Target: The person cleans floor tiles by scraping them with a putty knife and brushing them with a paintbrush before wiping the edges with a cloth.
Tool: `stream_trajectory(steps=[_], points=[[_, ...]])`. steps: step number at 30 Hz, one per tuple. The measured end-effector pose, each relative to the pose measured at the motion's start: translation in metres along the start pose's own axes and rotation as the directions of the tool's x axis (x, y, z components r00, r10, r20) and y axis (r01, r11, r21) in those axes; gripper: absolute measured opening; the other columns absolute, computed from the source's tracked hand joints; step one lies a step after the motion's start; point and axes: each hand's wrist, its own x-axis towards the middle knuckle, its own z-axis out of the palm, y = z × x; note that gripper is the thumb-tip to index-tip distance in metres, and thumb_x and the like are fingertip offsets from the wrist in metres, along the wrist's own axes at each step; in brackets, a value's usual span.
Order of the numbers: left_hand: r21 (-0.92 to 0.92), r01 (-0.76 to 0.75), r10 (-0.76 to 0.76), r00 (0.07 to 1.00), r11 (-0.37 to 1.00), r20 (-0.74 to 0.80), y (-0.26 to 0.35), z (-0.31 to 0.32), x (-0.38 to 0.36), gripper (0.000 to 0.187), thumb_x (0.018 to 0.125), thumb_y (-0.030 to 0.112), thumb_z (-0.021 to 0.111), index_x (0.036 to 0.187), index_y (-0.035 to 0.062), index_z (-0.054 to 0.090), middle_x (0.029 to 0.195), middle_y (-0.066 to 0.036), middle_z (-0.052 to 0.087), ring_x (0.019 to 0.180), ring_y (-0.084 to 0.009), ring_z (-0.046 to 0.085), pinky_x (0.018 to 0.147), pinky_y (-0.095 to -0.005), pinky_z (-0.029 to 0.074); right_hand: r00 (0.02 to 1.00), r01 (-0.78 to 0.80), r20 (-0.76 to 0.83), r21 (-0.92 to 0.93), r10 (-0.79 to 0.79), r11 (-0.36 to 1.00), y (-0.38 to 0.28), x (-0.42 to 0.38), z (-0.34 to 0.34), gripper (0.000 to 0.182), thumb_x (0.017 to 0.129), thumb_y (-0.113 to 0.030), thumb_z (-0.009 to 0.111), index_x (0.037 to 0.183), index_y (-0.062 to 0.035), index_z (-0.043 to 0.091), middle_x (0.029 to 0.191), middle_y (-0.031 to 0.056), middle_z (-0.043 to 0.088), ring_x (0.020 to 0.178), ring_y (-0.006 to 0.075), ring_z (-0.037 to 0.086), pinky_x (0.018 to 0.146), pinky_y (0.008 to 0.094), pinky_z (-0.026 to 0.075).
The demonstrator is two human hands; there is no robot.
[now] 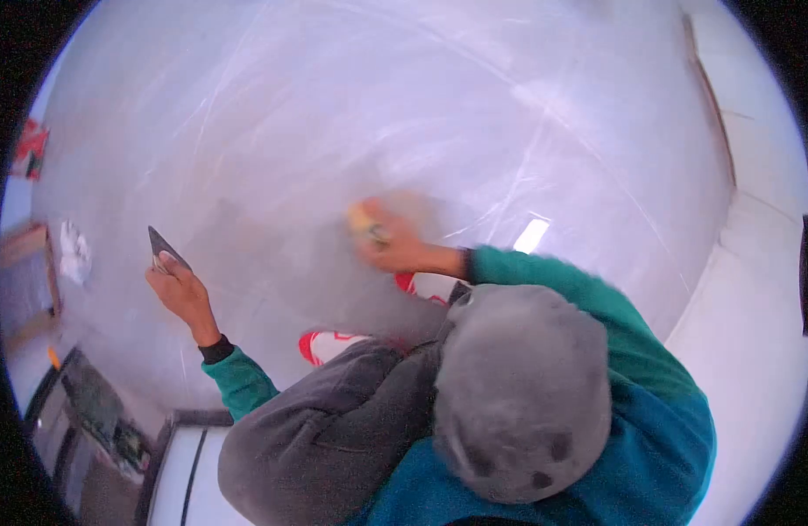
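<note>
My left hand is closed around a dark, flat scraper blade with a pointed corner, raised at the left over the grey floor. In the middle of the view, my right hand is wrapped over a yellow-orange sponge-like block with a dark marking. That block is low over the smooth grey floor, and motion blurs both it and the fingers. Just below the right hand are the red-toed white socks on my feet.
A pale wall runs along the right side. Along the left stand a wooden-framed item, a crumpled white bag and a red packet. A dark-framed white panel lies at lower left. Faint scratches and a bright reflection mark the floor.
</note>
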Motion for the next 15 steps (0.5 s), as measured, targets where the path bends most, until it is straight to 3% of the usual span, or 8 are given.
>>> stream_trajectory(steps=[1, 3, 5, 7, 12, 13, 14, 15], points=[[-0.071, -0.036, 0.036, 0.999, 0.997, 0.004, 0.019, 0.006, 0.001, 0.033, 0.090, 0.028, 0.040, 0.088, -0.0051, 0.047, 0.083, -0.022, 0.051, 0.080, -0.0366, 0.050, 0.069, -0.0411, 0.039, 0.952, -0.127, 0.286, 0.044, 0.109, 0.991, -0.016, 0.040, 0.001, 0.052, 0.075, -0.027, 0.056, 0.117, -0.0015, 0.039, 0.110, 0.0206, 0.049, 0.096, 0.0312, 0.049, 0.084, 0.0365, 0.040], [-0.168, -0.066, 0.083, 0.992, 0.984, 0.092, 0.055, -0.001, -0.006, 0.032, 0.089, 0.027, 0.041, 0.089, -0.0050, 0.048, 0.084, -0.022, 0.051, 0.081, -0.0369, 0.050, 0.071, -0.0412, 0.039, 0.923, -0.073, 0.382, 0.051, 0.048, 0.996, -0.019, 0.077, -0.020, 0.045, 0.076, -0.028, 0.056, 0.112, -0.0036, 0.043, 0.097, 0.0148, 0.054, 0.088, 0.0270, 0.052, 0.078, 0.0374, 0.042], [-0.209, -0.185, 0.226, 0.955, 0.960, 0.192, 0.054, 0.000, -0.017, 0.029, 0.089, 0.024, 0.043, 0.093, -0.0041, 0.049, 0.085, -0.021, 0.052, 0.081, -0.0370, 0.050, 0.072, -0.0409, 0.040, 0.973, 0.173, 0.106, 0.253, -0.205, 0.952, -0.013, 0.094, -0.056, 0.040, 0.080, -0.028, 0.055, 0.110, -0.0042, 0.045, 0.094, 0.0091, 0.054, 0.086, 0.0212, 0.052, 0.075, 0.0364, 0.043], [-0.208, -0.409, 0.446, 0.877, 0.888, 0.177, 0.036, 0.014, -0.046, 0.024, 0.087, 0.019, 0.046, 0.098, -0.0012, 0.052, 0.085, -0.018, 0.052, 0.080, -0.0356, 0.051, 0.071, -0.0400, 0.041, 0.994, 0.104, -0.054, 0.133, -0.098, 0.986, -0.009, 0.074, -0.141, 0.041, 0.083, -0.028, 0.055, 0.115, -0.0054, 0.043, 0.099, 0.0041, 0.053, 0.083, 0.0127, 0.053, 0.071, 0.0284, 0.046], [-0.281, -0.420, 0.500, 0.785, 0.863, 0.365, 0.040, 0.023, -0.124, 0.037, 0.072, 0.007, 0.056, 0.109, 0.0098, 0.053, 0.088, -0.010, 0.052, 0.079, -0.0266, 0.053, 0.063, -0.0364, 0.045, 0.833, -0.420, -0.527, -0.408, 0.166, 0.811, 0.141, -0.041, -0.390, 0.036, 0.080, -0.033, 0.056, 0.103, -0.0051, 0.057, 0.086, 0.0060, 0.063, 0.075, 0.0135, 0.059, 0.066, 0.0281, 0.047], [-0.299, -0.387, 0.482, 0.783, 0.872, 0.392, 0.046, 0.017, -0.131, 0.040, 0.070, 0.006, 0.057, 0.110, 0.0105, 0.053, 0.088, -0.009, 0.053, 0.078, -0.0258, 0.054, 0.062, -0.0362, 0.045, 0.705, -0.578, -0.631, -0.248, 0.323, 0.777, 0.175, -0.052, -0.427, 0.041, 0.077, -0.040, 0.057, 0.100, -0.0056, 0.059, 0.086, 0.0095, 0.063, 0.075, 0.0175, 0.061, 0.066, 0.0303, 0.048], [-0.326, -0.358, 0.473, 0.774, 0.875, 0.420, 0.053, 0.014, -0.137, 0.044, 0.067, 0.005, 0.057, 0.110, 0.0112, 0.053, 0.087, -0.008, 0.053, 0.078, -0.0251, 0.054, 0.061, -0.0361, 0.045, 0.429, -0.830, -0.793, -0.157, 0.433, 0.536, 0.165, -0.040, -0.427, 0.046, 0.076, -0.044, 0.054, 0.098, -0.0042, 0.058, 0.084, 0.0125, 0.063, 0.076, 0.0235, 0.062, 0.066, 0.0349, 0.048], [-0.348, -0.376, 0.500, 0.761, 0.859, 0.414, 0.057, 0.016, -0.146, 0.045, 0.066, 0.005, 0.058, 0.111, 0.0111, 0.052, 0.088, -0.008, 0.052, 0.078, -0.0253, 0.054, 0.061, -0.0359, 0.045, 0.546, -0.826, -0.779, -0.441, 0.307, 0.351, 0.163, -0.005, -0.405, 0.048, 0.076, -0.047, 0.053, 0.096, -0.0029, 0.058, 0.081, 0.0137, 0.062, 0.074, 0.0261, 0.061, 0.066, 0.0373, 0.047]])
